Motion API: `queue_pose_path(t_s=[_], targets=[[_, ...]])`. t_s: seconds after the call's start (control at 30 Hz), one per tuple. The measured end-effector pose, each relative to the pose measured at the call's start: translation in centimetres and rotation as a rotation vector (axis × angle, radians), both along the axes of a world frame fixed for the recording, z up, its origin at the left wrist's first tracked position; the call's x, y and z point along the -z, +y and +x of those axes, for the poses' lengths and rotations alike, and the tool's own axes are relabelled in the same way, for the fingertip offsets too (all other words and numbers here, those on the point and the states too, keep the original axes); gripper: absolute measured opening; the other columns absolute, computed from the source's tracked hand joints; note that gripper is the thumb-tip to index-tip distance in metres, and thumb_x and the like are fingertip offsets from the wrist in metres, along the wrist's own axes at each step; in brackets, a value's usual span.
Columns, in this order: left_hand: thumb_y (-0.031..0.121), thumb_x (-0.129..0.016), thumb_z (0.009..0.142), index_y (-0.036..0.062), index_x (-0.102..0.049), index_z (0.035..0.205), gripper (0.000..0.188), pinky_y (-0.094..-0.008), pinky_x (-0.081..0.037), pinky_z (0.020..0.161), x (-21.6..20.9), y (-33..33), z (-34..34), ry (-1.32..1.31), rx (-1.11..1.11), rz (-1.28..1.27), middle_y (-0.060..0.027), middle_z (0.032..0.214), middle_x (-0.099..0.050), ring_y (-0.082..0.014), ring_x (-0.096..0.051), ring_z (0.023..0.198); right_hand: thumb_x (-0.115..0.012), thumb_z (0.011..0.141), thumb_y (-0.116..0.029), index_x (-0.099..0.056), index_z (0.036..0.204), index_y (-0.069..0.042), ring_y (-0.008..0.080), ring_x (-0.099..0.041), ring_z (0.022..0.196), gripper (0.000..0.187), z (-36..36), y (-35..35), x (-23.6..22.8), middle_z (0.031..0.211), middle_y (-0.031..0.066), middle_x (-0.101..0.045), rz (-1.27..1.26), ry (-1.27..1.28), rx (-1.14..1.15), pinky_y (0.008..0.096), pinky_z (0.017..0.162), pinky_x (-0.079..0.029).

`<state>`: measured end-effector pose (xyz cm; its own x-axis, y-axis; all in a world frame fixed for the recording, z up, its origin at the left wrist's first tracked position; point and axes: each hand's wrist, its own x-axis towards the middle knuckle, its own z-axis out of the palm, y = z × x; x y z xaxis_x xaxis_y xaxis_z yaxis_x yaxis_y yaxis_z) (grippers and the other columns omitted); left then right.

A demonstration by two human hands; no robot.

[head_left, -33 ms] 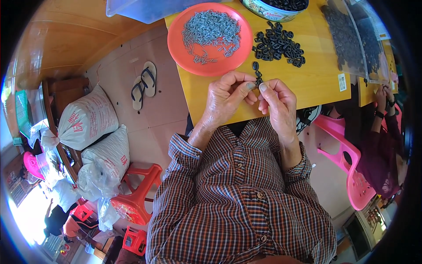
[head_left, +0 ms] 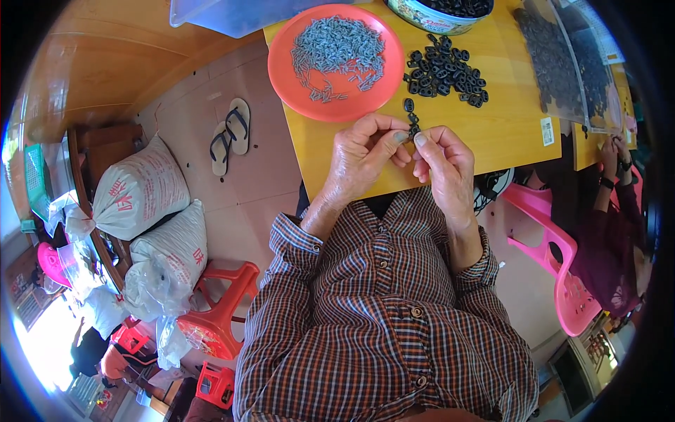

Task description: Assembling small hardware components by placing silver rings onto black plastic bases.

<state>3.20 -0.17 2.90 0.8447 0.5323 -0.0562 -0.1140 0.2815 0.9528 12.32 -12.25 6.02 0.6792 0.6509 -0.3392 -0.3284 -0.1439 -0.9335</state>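
Over the table's near edge, my left hand and my right hand meet, thumbs and forefingers closed on a small black plastic piece. Fingers hide most of it, and I cannot tell whether a grey pin is in it. Just beyond the fingertips lies a loose black oval piece. Farther off is a loose pile of small black plastic pieces with holes. To the left, an orange-red plate bears a heap of short grey pins.
A round tub of black pieces stands at the back, near a translucent bin. Clear containers of dark pieces are on the right, with a person's hands beyond. White sacks, sandals and a red stool lie left.
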Motion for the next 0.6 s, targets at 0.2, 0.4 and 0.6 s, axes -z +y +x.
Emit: queue_pose_path(t_s=[0.2, 0.4, 0.6], targets=[[0.005, -0.054, 0.094, -0.0048, -0.057, 0.101, 0.012, -0.0232, -0.053, 0.058, 0.09, -0.05, -0.02, 0.037, 0.018, 0.049, -0.0069, 0.078, -0.062, -0.0101, -0.061, 0.066, -0.057, 0.094, -0.014, -0.055, 0.088, -0.002, 0.0039, -0.049, 0.057, 0.013, -0.15, -0.05, 0.28, 0.070, -0.0010, -0.053, -0.014, -0.170, -0.040, 0.0180, 0.052, -0.039], [0.009, -0.052, 0.096, -0.0034, -0.056, 0.101, 0.014, -0.0223, -0.051, 0.055, -0.24, -0.09, 0.01, 0.066, 0.028, 0.056, -0.0054, 0.080, -0.059, -0.0085, -0.058, 0.062, -0.055, 0.094, -0.010, -0.055, 0.091, -0.001, 0.0045, -0.051, 0.059, 0.010, -0.37, 0.01, 0.60, 0.073, -0.0004, -0.054, 0.026, -0.266, -0.039, 0.0186, 0.054, -0.042], [0.011, -0.051, 0.097, -0.0019, -0.055, 0.100, 0.014, -0.0213, -0.047, 0.052, -0.17, -0.15, 0.07, 0.104, 0.024, 0.085, -0.0037, 0.077, -0.057, -0.0066, -0.055, 0.059, -0.055, 0.095, -0.011, -0.055, 0.093, 0.001, 0.0059, -0.057, 0.061, 0.012, -0.74, 0.15, 0.76, 0.074, 0.0019, -0.059, 0.059, -0.238, -0.012, 0.0194, 0.055, -0.047]])
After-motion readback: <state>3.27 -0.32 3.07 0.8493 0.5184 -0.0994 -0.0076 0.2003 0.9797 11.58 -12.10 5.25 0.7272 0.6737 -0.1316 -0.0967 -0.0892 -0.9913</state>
